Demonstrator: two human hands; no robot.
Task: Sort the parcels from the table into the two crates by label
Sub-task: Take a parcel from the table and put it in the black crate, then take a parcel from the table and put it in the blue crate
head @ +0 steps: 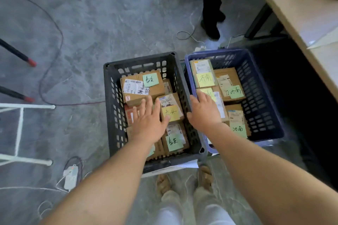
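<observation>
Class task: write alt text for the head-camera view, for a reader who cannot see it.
From above, a person's left hand lies flat on cardboard parcels in a black crate, the right hand on parcels in the blue crate beside it. Both crates stand on a grey floor; the parcels carry green or yellow notes.

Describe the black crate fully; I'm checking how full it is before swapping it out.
The black crate is dark plastic with slotted lattice walls, standing upright on the grey floor, close beside the blue crate. Cardboard parcels bearing green and yellow notes cover its bottom, below the rim. The left hand reaches in over them, fingers straight.
</observation>
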